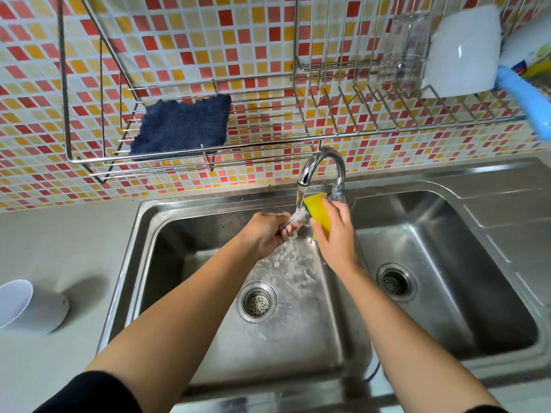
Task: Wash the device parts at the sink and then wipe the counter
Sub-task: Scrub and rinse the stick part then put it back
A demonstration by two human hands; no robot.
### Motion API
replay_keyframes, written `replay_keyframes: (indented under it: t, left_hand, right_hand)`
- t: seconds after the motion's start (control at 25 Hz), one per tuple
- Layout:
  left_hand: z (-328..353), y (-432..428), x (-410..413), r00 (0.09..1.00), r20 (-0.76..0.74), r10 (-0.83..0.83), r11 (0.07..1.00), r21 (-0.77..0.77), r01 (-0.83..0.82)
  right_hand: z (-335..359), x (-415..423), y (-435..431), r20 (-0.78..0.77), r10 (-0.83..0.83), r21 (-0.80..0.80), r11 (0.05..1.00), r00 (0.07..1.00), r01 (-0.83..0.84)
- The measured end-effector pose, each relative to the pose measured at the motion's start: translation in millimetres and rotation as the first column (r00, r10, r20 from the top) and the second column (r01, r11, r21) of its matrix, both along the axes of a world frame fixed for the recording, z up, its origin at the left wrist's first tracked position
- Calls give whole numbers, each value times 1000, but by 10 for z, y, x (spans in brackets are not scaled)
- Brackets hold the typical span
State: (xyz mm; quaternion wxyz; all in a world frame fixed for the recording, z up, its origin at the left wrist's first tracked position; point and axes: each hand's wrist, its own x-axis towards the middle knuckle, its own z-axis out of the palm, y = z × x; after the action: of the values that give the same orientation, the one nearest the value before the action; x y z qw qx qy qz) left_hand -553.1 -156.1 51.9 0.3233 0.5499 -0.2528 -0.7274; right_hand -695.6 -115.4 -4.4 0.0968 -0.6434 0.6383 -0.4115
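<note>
Head view shows the left hand (265, 234), fingers closed on a small pale part (293, 219) too blurred to identify, under the chrome faucet's (323, 166) stream over the left basin of the steel double sink (208, 347), the right hand (335, 236) gripping a yellow sponge (319, 212) just beside it.

Both my forearms reach forward, converging. My left hand (266, 234) is curled closed, knuckles up. My right hand (335, 234) is clenched, thumb leftward.
</note>
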Motion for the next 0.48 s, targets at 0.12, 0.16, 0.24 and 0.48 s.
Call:
replay_keyframes:
  t: [0.12,0.16,0.24,0.48]
  left_hand:
    - [-2,-15,21,999,37,6,1000,-15,-5]
    - [-3,-10,31,999,34,1,1000,-24,0]
    - [5,9,41,998,57,-39,995,-94,45]
    - [-77,44,28,948,319,26,945,-316,81]
  right_hand:
    - [-20,-2,-6,-24,60,-4,998,998,-60]
    - [-13,-5,-8,-14,40,-5,999,999,-40]
    - [6,-5,-5,-5,30,-3,1000,1000,-30]
    - [-4,27,6,-28,39,-18,999,999,-40]
